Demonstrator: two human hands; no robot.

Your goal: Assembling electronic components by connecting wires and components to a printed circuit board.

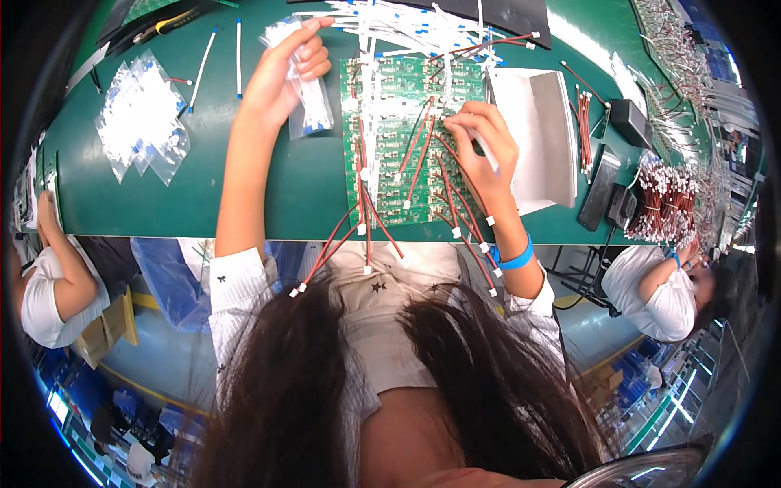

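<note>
Both bare hands forward and well apart, fingers bent, left hand farther out.
Left forearm reaches nearly straight ahead, hand closed in a grip, one finger poking out rightward, others curled. Right forearm angles forward and inward, less of it showing; right hand in a pinch, thumb and index together, fingertips pointing left, other fingers bent.

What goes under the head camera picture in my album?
Left fingers hold a bag; right fingers hold a white strip over the green board.
</note>
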